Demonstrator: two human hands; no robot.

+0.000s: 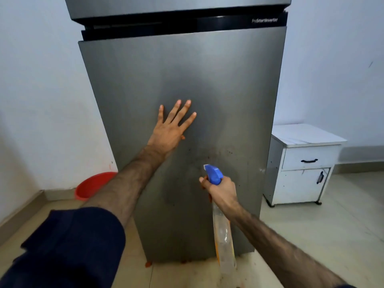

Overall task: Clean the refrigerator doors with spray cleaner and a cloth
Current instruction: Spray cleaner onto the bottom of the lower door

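Brushed grey steel on the lower refrigerator door (218, 84), with dark specks and smudges low at centre. Black band (187, 26) across the top. Blue trigger head on a clear spray bottle (223, 235) with an orange label. Red basin (91, 185) at lower left. White cabinet (301, 173), black handles, at right. Navy sleeve (68, 246). Pale bluish-white walls (332, 59).

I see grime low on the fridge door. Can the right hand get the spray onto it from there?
Probably yes. The right hand holds the spray bottle, nozzle facing the dark smudges on the lower door, with nothing between. The left hand rests higher up.
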